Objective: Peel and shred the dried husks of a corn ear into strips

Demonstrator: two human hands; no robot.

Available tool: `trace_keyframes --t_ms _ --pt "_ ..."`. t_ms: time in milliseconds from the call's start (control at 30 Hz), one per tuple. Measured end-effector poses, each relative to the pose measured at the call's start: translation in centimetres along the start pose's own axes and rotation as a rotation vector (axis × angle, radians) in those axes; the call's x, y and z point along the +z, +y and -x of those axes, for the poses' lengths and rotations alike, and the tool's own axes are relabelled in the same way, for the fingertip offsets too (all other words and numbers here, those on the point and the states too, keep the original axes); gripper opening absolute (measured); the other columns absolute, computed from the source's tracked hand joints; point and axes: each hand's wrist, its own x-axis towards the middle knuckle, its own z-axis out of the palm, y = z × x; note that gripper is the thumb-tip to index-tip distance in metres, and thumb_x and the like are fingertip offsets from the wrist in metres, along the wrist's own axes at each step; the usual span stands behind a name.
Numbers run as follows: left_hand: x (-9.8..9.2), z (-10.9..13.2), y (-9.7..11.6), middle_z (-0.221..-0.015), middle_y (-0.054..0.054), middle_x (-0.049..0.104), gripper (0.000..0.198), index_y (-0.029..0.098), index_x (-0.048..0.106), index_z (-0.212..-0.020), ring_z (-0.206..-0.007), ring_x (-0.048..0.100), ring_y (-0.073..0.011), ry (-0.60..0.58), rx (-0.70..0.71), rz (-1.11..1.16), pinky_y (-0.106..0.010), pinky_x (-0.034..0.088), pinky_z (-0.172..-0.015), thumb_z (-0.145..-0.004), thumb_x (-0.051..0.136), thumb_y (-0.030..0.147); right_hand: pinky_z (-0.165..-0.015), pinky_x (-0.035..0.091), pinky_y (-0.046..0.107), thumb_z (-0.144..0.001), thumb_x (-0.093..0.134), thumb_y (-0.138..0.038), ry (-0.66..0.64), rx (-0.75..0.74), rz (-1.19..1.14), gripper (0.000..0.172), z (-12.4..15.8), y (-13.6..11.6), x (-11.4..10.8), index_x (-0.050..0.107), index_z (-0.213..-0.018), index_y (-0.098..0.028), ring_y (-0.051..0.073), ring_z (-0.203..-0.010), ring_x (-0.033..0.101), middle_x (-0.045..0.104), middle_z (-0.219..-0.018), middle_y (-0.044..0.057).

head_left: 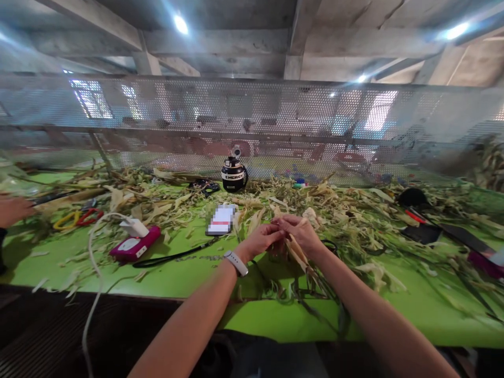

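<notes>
My left hand (pixel 260 240), with a pale watch band (pixel 236 263) on its wrist, is closed, its fingertips meeting those of my right hand (pixel 301 233). Both hold a bundle of dried husk strips (pixel 298 254) over the green table (pixel 173 278). The long ends of the bundle hang down between my forearms toward the table's front edge. The fingers overlap, so the exact grip is partly hidden. A phone (pixel 221 219) lies just left of my hands.
Loose husks (pixel 346 205) cover much of the tabletop. A black bottle (pixel 233 174) stands behind, before a perforated screen (pixel 268 105). Left are a magenta power strip (pixel 136 244) with a white cable, scissors (pixel 90 216) and another person's hand (pixel 14 209). A black blade-like object (pixel 466 237) lies right.
</notes>
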Motion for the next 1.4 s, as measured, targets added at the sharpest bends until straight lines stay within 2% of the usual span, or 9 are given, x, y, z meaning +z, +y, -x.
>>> trace_keyframes --t_ms 100,300,500,600,833,967,1100,1267,1400 --pt "-0.2 0.0 -0.2 -0.049 -0.001 0.059 0.032 0.016 0.060 -0.059 -0.038 0.046 -0.0079 -0.014 -0.046 0.026 -0.021 0.027 -0.039 -0.068 0.066 0.046 -0.056 0.044 0.027 -0.069 0.067 -0.046 0.062 -0.045 -0.048 0.030 0.2 0.3 0.7 0.072 -0.075 -0.017 0.016 -0.064 0.057 0.064 -0.072 0.004" --pt "-0.2 -0.1 -0.5 -0.057 -0.003 0.064 0.028 0.017 0.065 -0.073 -0.045 0.054 -0.0104 0.011 -0.082 0.122 -0.019 0.025 -0.040 -0.070 0.065 0.045 -0.041 0.038 0.025 -0.068 0.067 -0.051 0.099 0.055 -0.140 0.036 0.1 0.1 0.9 0.070 -0.077 -0.017 0.011 -0.043 0.048 0.059 -0.057 0.000" --pt "-0.2 -0.1 -0.3 -0.067 -0.003 0.065 0.035 0.018 0.067 -0.090 -0.056 0.057 -0.0106 0.116 -0.075 0.238 -0.019 0.029 -0.043 -0.074 0.061 0.049 -0.056 0.046 0.027 -0.065 0.064 -0.060 0.155 0.108 -0.195 0.046 -0.3 -1.0 0.0 0.071 -0.078 -0.017 0.015 -0.060 0.058 0.066 -0.068 0.003" --pt "-0.4 -0.3 -0.5 -0.064 -0.001 0.064 0.035 0.016 0.065 -0.086 -0.054 0.056 -0.0097 0.174 -0.038 0.209 -0.019 0.031 -0.045 -0.071 0.064 0.049 -0.063 0.046 0.028 -0.067 0.062 -0.059 0.207 0.049 -0.081 0.043 -0.3 -1.0 -0.2 0.069 -0.071 -0.017 0.016 -0.065 0.058 0.064 -0.064 0.003" --pt "-0.5 -0.6 -0.8 -0.061 0.000 0.064 0.033 0.017 0.060 -0.075 -0.051 0.056 -0.0093 0.200 0.029 0.135 -0.019 0.029 -0.044 -0.069 0.066 0.049 -0.061 0.042 0.027 -0.070 0.058 -0.060 0.273 -0.071 0.073 0.045 -0.3 -0.5 -0.3 0.068 -0.070 -0.016 0.014 -0.063 0.052 0.059 -0.065 0.002" --pt "-0.4 -0.3 -0.5 -0.060 0.000 0.062 0.031 0.018 0.061 -0.075 -0.049 0.053 -0.0095 0.206 -0.018 0.156 -0.020 0.024 -0.042 -0.069 0.066 0.048 -0.059 0.043 0.028 -0.069 0.058 -0.060 0.258 -0.058 0.069 0.044 -0.5 -0.6 -0.5 0.067 -0.068 -0.017 0.015 -0.060 0.052 0.058 -0.060 0.002" --pt "-0.4 -0.2 -0.4 -0.064 -0.001 0.063 0.032 0.018 0.065 -0.080 -0.051 0.052 -0.0100 0.157 -0.057 0.226 -0.022 0.028 -0.044 -0.070 0.065 0.048 -0.056 0.044 0.029 -0.063 0.062 -0.064 0.261 0.012 -0.034 0.046 -0.8 -0.7 -0.6 0.065 -0.068 -0.018 0.015 -0.055 0.053 0.061 -0.061 0.002" --pt "-0.4 -0.3 -0.1 -0.066 0.000 0.061 0.030 0.017 0.058 -0.071 -0.055 0.052 -0.0084 0.264 0.036 0.238 -0.019 0.029 -0.045 -0.067 0.068 0.045 -0.049 0.039 0.025 -0.067 0.056 -0.068 0.285 0.100 -0.014 0.052 -0.7 -0.8 -0.9 0.060 -0.060 -0.016 0.011 -0.049 0.049 0.056 -0.054 0.001" --pt "-0.4 -0.4 0.1 -0.062 0.002 0.059 0.034 0.017 0.056 -0.072 -0.051 0.050 -0.0075 0.359 0.029 0.228 -0.019 0.031 -0.045 -0.066 0.068 0.048 -0.042 0.025 0.024 -0.073 0.051 -0.064 0.105 0.110 0.204 0.052 -0.5 -0.4 -1.1 0.050 -0.051 -0.017 0.008 -0.041 0.034 0.040 -0.044 -0.004"
